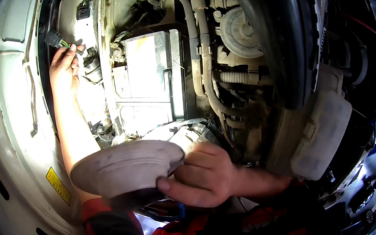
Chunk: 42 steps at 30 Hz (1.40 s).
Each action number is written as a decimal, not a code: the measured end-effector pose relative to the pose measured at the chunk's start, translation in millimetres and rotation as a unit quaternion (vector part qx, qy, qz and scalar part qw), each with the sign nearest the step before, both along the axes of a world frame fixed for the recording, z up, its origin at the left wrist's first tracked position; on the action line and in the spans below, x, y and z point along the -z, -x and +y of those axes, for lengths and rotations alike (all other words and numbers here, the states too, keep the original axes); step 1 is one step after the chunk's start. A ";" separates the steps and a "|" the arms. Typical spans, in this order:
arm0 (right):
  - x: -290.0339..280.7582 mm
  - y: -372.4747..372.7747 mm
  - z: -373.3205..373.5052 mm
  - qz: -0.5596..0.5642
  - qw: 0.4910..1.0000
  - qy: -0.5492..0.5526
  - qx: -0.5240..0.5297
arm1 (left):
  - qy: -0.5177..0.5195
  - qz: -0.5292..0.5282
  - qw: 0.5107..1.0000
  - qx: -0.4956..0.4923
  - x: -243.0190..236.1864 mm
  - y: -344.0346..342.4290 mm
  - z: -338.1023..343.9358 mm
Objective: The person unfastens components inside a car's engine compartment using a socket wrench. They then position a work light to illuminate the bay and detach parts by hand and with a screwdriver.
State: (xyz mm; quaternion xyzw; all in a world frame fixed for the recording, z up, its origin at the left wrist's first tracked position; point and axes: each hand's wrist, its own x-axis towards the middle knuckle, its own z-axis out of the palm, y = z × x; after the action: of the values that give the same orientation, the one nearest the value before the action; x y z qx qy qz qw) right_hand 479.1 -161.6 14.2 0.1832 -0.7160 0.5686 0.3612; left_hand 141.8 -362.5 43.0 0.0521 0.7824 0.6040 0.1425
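Observation:
At the far left of the engine bay, my left hand [64, 69] is closed in a pinch on thin green and yellow wires. They run into a black wiring connector [53, 39] just above my fingers. Close to the camera is a round, pale grey, flanged object [128, 166] with a dark lower part. My right hand [205, 174] has its fingers curled and its thumb against that object's edge; the far side of the grip is hidden. Bright light falls on my left forearm and the battery [148, 70] beside it.
Right of the battery run grey hoses [194, 36] and a round metal housing [240, 32]. A thick black part [277, 39] crosses the upper right. A whitish plastic tank [320, 133] sits lower right. The white body panel [7, 117], with a yellow label [58, 186], bounds the left.

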 end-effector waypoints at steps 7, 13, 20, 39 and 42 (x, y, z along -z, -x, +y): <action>11.4 -3.7 2.2 -0.009 0.989 0.052 0.135 | 0.096 0.021 0.994 0.038 9.3 -3.1 13.5; -3.3 -15.9 11.5 0.002 0.997 -0.049 0.062 | 0.096 0.037 0.995 0.009 11.2 -5.6 14.8; -37.4 -36.1 15.0 -0.055 0.987 -0.051 0.143 | -0.048 0.168 0.979 -0.100 5.1 -57.7 -19.6; -113.3 -81.6 -40.6 -0.233 0.960 -0.009 0.153 | 0.441 0.325 0.831 0.092 -0.8 -451.3 -192.1; -84.2 -92.0 -49.7 -0.083 0.981 0.027 0.172 | 0.453 0.331 0.817 0.134 8.1 -457.0 -201.4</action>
State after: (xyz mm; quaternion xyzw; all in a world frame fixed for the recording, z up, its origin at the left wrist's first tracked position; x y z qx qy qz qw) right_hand 571.1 -211.3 98.4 -0.0002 -0.7487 0.5305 0.3974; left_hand 598.8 -564.0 35.0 0.2823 0.9531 0.1023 -0.0380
